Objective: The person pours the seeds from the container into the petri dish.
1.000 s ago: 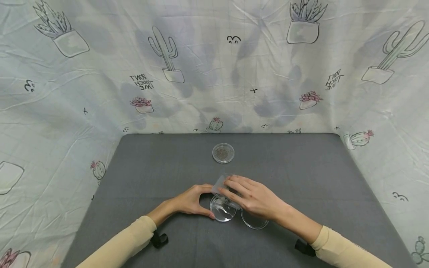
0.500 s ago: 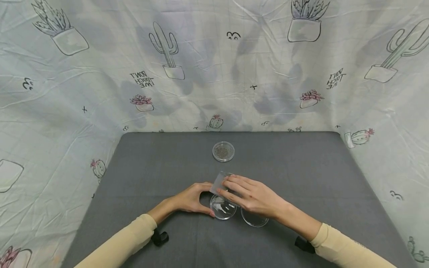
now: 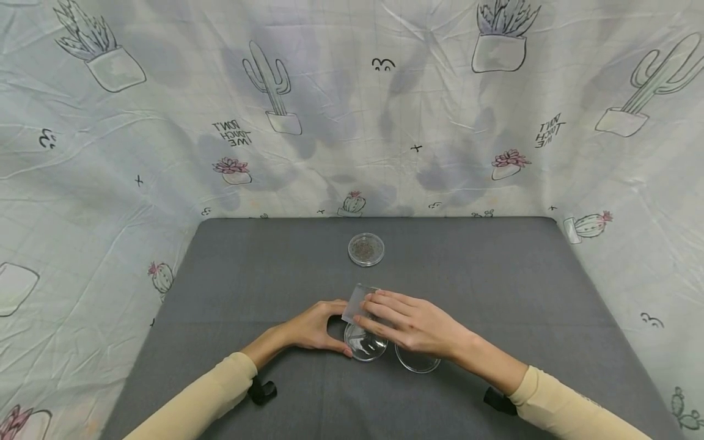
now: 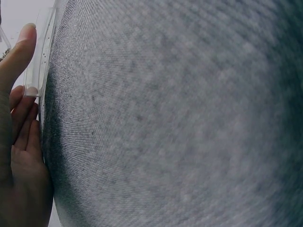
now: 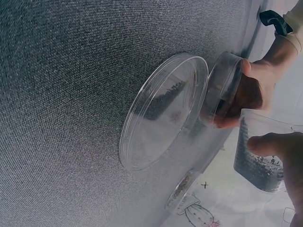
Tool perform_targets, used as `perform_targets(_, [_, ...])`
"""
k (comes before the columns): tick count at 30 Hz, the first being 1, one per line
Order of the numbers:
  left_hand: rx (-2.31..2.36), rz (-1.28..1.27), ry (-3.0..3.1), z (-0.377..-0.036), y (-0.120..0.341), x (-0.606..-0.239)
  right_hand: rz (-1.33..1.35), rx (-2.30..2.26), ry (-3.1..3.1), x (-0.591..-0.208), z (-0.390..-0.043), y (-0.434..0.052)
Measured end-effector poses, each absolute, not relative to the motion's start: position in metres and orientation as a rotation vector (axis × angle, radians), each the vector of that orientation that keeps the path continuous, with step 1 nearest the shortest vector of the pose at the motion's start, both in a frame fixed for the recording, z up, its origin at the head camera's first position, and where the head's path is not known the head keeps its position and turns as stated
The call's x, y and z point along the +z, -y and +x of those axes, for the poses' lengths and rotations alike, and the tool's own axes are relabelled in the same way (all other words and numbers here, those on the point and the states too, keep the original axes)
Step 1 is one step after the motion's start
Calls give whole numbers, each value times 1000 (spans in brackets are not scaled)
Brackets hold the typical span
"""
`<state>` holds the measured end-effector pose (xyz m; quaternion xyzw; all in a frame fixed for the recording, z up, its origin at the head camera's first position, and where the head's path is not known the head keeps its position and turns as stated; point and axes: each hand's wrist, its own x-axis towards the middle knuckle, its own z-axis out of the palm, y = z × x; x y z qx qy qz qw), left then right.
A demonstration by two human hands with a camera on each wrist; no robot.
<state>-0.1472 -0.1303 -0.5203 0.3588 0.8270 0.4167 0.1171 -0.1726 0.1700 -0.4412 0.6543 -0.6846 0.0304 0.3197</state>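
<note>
My left hand (image 3: pixel 316 327) holds a clear petri dish (image 3: pixel 365 349) by its left side, thumb at the near rim and fingers round the far side. Over that dish my right hand (image 3: pixel 415 321) grips a clear plastic box (image 3: pixel 354 302), which is tilted. Dark grains show inside the box (image 5: pixel 261 165) in the right wrist view, with the thumb pressed on its wall. A second clear round dish or lid (image 3: pixel 419 365) lies on the cloth just right of the first, partly hidden under the right hand. The left wrist view catches the dish's edge (image 4: pixel 35 71) between thumb and fingers.
Farther back on the grey cloth (image 3: pixel 264 269) stands another round clear dish (image 3: pixel 366 249) holding brownish grains. Light curtains with cactus drawings (image 3: pixel 352 110) close off the back and both sides. A black strap (image 3: pixel 261 392) hangs below the left wrist.
The right hand has shifted the clear box slightly left and changed its tilt above the dish. The left hand and the dishes stay where they were.
</note>
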Motion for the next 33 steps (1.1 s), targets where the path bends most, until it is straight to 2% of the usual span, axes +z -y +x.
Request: perform_targets(33, [1230,1073,-2417,-147,131,-524,1751,56,1721,-444,-171,-167])
